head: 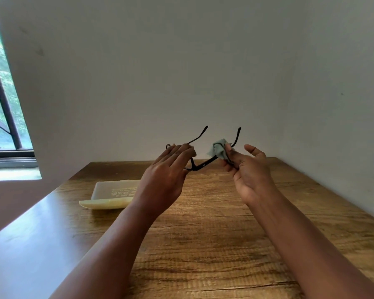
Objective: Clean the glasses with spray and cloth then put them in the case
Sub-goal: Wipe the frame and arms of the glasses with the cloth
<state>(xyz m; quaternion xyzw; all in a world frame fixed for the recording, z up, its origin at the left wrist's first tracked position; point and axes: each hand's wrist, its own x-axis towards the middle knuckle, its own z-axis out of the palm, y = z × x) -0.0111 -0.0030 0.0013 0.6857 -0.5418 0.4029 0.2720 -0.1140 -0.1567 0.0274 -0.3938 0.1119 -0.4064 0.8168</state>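
Black-framed glasses (204,164) are held up above the wooden table (214,223), temples pointing away from me. My left hand (168,169) pinches the left side of the frame. My right hand (249,169) pinches a small grey-green cloth (218,148) around the right lens, thumb and fingers curled on it. A pale translucent glasses case (111,194) lies open on the table at the left, below my left forearm. No spray bottle is in view.
The table stands in a corner, with a white wall behind it and another on the right. A barred window (2,100) is at the far left. The table's left edge runs diagonally toward me.
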